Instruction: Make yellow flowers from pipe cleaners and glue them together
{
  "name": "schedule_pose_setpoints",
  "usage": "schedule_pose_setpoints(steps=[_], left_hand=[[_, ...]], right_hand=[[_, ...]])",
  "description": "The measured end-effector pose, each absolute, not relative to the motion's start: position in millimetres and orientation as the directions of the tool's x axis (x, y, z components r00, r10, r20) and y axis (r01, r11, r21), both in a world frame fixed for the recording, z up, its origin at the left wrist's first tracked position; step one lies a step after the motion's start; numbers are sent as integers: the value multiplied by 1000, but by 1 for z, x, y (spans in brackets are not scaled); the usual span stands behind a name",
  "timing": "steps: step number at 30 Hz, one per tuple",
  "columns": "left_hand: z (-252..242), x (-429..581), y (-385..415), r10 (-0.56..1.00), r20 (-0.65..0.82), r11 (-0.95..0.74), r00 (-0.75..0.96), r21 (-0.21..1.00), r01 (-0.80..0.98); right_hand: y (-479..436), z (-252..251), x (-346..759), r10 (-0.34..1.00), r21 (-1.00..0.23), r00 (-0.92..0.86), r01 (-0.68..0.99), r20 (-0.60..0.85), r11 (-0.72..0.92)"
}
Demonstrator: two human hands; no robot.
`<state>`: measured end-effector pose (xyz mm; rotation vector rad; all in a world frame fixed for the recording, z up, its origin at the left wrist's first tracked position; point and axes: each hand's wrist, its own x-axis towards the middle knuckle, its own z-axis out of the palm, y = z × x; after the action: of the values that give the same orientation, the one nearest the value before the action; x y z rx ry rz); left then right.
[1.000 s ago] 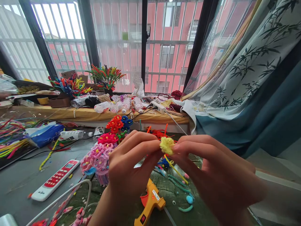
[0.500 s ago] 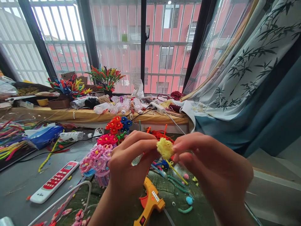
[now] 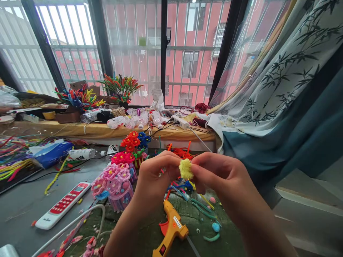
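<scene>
A small fuzzy yellow pompom flower (image 3: 185,169) with a thin yellow stem is pinched between both hands above the table. My left hand (image 3: 153,182) grips it from the left with thumb and fingertips closed on it. My right hand (image 3: 219,178) closes on it from the right, fingers curled over the top. Below the hands an orange glue gun (image 3: 171,230) lies on the dark green mat (image 3: 193,217). Pink pipe-cleaner flowers (image 3: 114,180) in a small basket stand just left of my left hand.
A red and white remote (image 3: 63,204) and a white cable (image 3: 77,221) lie at the left. Loose pipe-cleaner scraps (image 3: 211,228) litter the mat. Red and blue flowers (image 3: 135,140), bottles and a power strip (image 3: 180,122) crowd the window sill. A curtain (image 3: 289,89) hangs at the right.
Both hands have drawn closer together and slightly away from me around the yellow pompom. My right fingers now curl tighter over it.
</scene>
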<state>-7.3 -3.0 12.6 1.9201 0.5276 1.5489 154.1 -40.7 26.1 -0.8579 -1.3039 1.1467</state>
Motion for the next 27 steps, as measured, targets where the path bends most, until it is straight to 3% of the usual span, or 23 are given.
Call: schedule_pose_setpoints(steps=[7,9,12,15,20,27], left_hand=[[3,-4,1,750,588,-548,301,809,-213],[5,-6,4,734,612,-605,294,786,-125],[13,-14,5,640,746,-768,183,625,139],[20,-20,1,582,802,-796,134,529,293],[22,-16,-7,730,672,-671,125,670,318],[21,-13,-10,847,521,-531,105,834,149]], right_hand=[[-36,23,157,953,-952,-176,-227,248,206],[-38,25,155,963,-957,-85,-166,255,239],[-41,27,148,925,-938,155,52,346,342],[-42,25,142,857,-879,222,223,466,420],[-41,21,136,834,-848,202,266,514,458],[-40,23,139,891,-917,214,84,400,391]])
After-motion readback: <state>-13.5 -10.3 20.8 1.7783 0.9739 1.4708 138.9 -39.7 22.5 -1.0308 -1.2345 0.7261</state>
